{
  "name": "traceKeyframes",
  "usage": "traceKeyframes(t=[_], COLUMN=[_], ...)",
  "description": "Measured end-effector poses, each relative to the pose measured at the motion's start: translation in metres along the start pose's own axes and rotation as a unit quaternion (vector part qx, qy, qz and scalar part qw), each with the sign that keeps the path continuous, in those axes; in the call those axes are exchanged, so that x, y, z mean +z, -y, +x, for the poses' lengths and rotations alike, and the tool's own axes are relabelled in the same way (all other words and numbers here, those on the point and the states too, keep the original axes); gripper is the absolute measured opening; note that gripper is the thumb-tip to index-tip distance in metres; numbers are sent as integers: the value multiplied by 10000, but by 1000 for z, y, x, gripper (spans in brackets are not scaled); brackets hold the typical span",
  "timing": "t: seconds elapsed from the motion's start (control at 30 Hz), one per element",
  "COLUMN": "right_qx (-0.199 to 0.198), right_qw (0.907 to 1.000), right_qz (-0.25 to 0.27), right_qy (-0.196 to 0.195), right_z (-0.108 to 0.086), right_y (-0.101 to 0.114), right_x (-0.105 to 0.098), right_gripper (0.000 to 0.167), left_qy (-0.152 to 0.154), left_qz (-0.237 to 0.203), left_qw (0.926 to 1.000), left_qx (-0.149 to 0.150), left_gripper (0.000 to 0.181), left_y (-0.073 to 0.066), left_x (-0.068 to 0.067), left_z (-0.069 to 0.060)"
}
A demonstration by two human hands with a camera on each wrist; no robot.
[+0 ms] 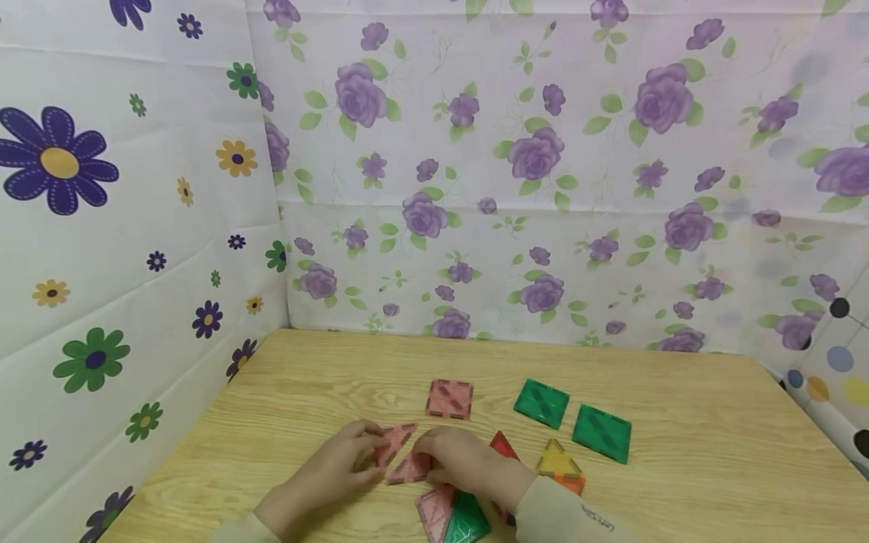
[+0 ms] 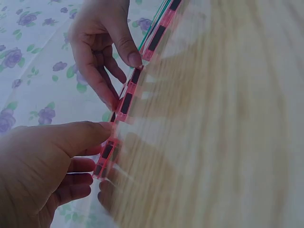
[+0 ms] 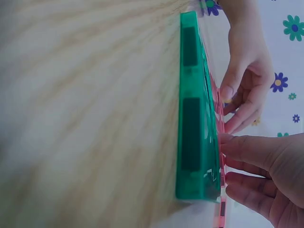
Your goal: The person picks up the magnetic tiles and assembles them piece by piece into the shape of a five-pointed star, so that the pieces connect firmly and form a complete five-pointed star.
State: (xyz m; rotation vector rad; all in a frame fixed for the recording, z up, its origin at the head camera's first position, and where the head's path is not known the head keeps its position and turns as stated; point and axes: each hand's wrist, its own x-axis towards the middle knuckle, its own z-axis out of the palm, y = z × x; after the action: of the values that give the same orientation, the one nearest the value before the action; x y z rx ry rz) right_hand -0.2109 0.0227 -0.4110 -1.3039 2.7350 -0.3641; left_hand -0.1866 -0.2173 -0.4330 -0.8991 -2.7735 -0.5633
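My left hand [image 1: 342,456] pinches a pink triangular magnetic tile [image 1: 399,440] between thumb and fingers at its left edge. A second pink triangular tile [image 1: 406,472] lies just beside it, across a narrow slanted gap. Its right side is gripped by my right hand [image 1: 468,458], whose fingers cover part of it. Both tiles lie flat at the tabletop, seen edge-on in the left wrist view with my left thumb [image 2: 88,135] on one. Below the right hand, another pink triangle [image 1: 434,513] and a green tile [image 1: 467,522] sit side by side; the sleeve partly hides that group.
A pink square tile [image 1: 449,399] lies beyond the hands. Two green square tiles [image 1: 541,403] are to the right. A yellow triangle [image 1: 558,458] touches an orange tile [image 1: 572,483], and a red tile [image 1: 503,443] shows behind the right hand. Floral cloths surround the wooden table [image 1: 305,385].
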Motion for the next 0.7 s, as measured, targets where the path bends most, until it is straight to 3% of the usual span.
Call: traceKeyframes(t=[0.37,0.7], right_qx=[-177,-182], right_qw=[9997,9996], right_qz=[112,135], right_qy=[-132,-139], right_z=[-3,-5], right_y=[-10,-13], right_x=[-2,-5], right_gripper=[32,34], left_qy=[205,-20], left_qz=[-112,177], left_qw=[9997,9995], left_qx=[-58,258], left_gripper=[53,43], left_y=[-4,-14], left_x=[3,8], left_z=[-1,4])
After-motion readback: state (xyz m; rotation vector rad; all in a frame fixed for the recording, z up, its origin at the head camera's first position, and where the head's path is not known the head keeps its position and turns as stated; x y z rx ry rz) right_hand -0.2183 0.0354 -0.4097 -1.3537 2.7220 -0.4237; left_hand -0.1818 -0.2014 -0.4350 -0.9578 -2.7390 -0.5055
